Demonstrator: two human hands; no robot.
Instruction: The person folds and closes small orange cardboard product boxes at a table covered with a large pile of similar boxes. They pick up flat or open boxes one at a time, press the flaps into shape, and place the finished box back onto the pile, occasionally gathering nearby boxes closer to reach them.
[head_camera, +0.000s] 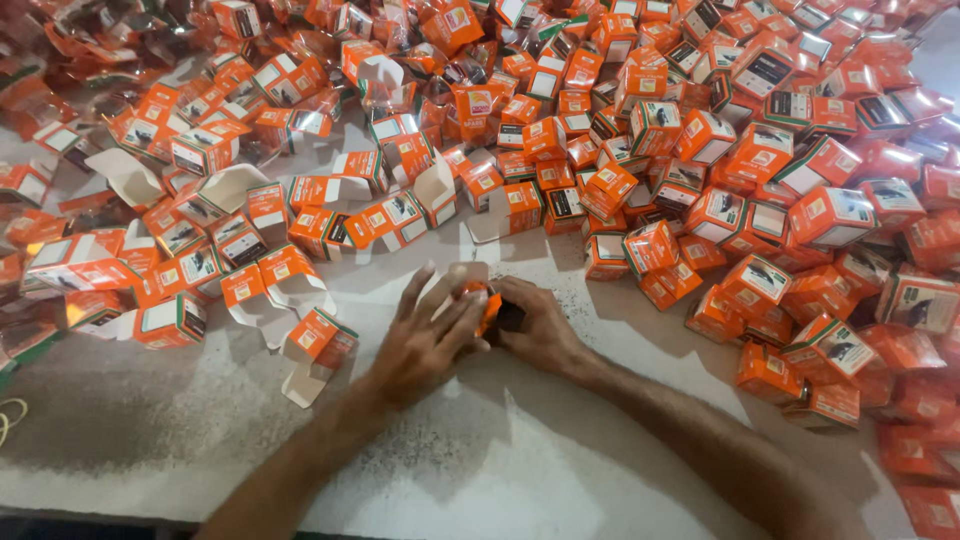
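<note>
My left hand (425, 340) and my right hand (540, 330) meet at the middle of the white table (520, 460). Between them they hold one small orange carton (487, 302), mostly covered by my fingers, with a white flap sticking up behind the left fingers. A dark object shows at the carton's right side under my right fingers. Both forearms come in from the bottom edge.
A big heap of closed orange cartons (760, 150) fills the right and far side. To the left lie open, unfolded cartons (280, 280) with white flaps. One open carton (318, 345) sits just left of my left hand. A rubber band (8, 415) lies at the far left edge.
</note>
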